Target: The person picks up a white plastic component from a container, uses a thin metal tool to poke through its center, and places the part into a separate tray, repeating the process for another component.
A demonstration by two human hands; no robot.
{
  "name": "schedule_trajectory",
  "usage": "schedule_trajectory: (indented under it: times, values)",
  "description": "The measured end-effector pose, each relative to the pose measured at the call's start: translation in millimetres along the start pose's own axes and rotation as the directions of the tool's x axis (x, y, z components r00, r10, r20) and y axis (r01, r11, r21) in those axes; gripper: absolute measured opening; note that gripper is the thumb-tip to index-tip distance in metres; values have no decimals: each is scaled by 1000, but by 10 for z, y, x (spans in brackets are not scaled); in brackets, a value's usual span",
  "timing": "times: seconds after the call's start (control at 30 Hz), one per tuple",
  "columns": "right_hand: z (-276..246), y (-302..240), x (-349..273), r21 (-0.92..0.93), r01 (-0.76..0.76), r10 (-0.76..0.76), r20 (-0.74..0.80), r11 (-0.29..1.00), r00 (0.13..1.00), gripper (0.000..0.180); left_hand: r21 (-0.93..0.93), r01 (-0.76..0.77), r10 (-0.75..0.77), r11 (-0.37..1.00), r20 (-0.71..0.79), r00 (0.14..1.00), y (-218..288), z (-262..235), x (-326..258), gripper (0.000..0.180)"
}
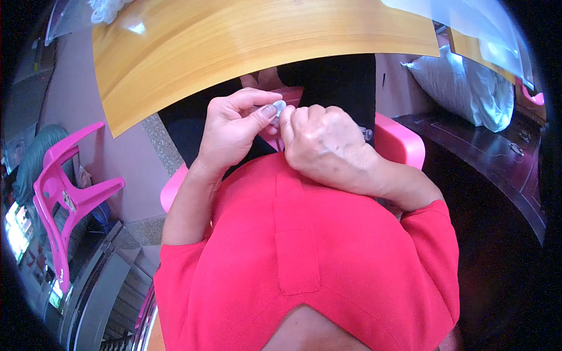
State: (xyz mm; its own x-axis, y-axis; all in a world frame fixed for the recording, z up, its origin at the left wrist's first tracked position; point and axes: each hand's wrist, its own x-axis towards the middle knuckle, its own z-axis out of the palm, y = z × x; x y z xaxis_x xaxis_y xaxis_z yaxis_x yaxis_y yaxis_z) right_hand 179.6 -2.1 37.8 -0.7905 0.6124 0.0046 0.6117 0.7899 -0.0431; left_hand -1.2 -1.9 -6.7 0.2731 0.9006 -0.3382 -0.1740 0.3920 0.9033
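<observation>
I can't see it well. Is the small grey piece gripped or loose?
Gripped: small grey piece is pinched between the left hand and right hand.

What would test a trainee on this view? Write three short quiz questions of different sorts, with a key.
1. True or false: both hands meet on the small grey oval piece just below the wooden table edge.
2. Which hand's thumb lies against the piece? A) left hand B) right hand
3. Fill in: the empty plastic chair at the person's left is ____.

Key: 1 true; 2 A; 3 pink.
</observation>
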Motion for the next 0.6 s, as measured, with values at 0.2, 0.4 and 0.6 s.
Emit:
schedule_trajectory:
  times: [0.2, 0.4, 0.6]
  values:
    - [9, 9, 16, 16, 3, -3, 27, 1000, 1000, 15, -43, 75, -77, 996, -49, 996, 19, 32, 3, 16]
    - [-57, 164, 72, 445, -76, 172, -178, 892, 969, 25, -290, -63, 63, 955, -8, 998, 229, -157, 19, 24]
    - [-50, 184, 132, 597, -4, 221, -290, 802, 931, 31, -375, -107, 122, 921, 16, 992, 338, -252, -43, 27]
